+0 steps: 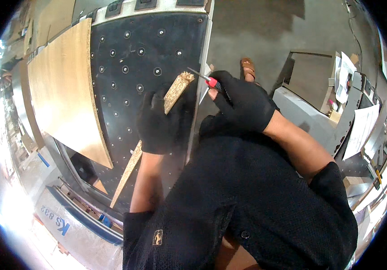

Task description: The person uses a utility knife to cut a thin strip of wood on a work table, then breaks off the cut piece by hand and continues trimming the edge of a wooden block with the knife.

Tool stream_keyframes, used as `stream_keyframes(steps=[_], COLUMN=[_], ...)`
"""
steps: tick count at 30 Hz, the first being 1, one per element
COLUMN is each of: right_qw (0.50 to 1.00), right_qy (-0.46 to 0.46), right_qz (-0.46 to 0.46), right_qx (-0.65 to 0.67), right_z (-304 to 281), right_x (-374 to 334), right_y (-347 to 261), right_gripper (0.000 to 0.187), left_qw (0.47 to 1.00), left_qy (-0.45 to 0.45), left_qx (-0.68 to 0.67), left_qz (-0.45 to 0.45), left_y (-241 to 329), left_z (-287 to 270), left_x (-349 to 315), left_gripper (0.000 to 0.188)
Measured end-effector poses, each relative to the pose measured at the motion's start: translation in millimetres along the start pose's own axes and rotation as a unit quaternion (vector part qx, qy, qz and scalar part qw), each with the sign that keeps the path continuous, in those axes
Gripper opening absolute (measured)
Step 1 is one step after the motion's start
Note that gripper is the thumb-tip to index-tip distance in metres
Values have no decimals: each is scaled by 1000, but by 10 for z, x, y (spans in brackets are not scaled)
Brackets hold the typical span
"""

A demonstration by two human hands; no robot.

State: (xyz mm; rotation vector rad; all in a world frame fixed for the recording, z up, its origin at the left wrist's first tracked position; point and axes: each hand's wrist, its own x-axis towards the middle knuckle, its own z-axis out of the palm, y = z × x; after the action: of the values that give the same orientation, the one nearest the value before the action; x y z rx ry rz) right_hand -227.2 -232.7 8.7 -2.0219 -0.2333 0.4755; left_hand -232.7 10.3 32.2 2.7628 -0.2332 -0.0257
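Observation:
My left hand (159, 119), in a black glove, grips a long narrow strip of chipboard (177, 90) held edge-up; its lower end shows below the hand near the machine's front. In my right hand (240, 101), also gloved in black, is a small knife (204, 78) with a red handle. Its thin blade points left at the strip's raw upper end. Both hands are over the right edge of a black machine table (157, 45).
A large light wood panel (65, 90) lies on the black table, which has several round rollers. A sandalled foot (247, 67) stands on the concrete floor ahead. A grey machine (315, 117) with paper sheets (360, 128) is at the right.

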Motion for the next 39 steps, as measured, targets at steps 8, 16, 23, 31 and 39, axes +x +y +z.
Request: stream_keyframes(steps=[8, 16, 23, 31, 39], right_qw=[996, 992, 997, 999, 994], right_qy=[34, 33, 10, -13, -49], right_qz=[-72, -95, -63, -37, 11], right_qx=[-43, -73, -47, -35, -99], right_z=[364, 408, 515, 612, 240], right_x=[-57, 36, 139, 208, 213], right_y=[224, 267, 361, 447, 61], right_gripper=[17, 18, 23, 31, 25], left_qw=[1000, 998, 995, 994, 976], left_qy=[-12, -16, -81, -79, -146], left_qx=[2, 50, -23, -51, -133], left_qz=[-18, -26, -49, -53, -87], left_y=[15, -71, -30, -57, -315], left_z=[13, 34, -66, -103, -212], left_x=[-3, 24, 116, 176, 351], left_gripper=[35, 36, 37, 38, 55])
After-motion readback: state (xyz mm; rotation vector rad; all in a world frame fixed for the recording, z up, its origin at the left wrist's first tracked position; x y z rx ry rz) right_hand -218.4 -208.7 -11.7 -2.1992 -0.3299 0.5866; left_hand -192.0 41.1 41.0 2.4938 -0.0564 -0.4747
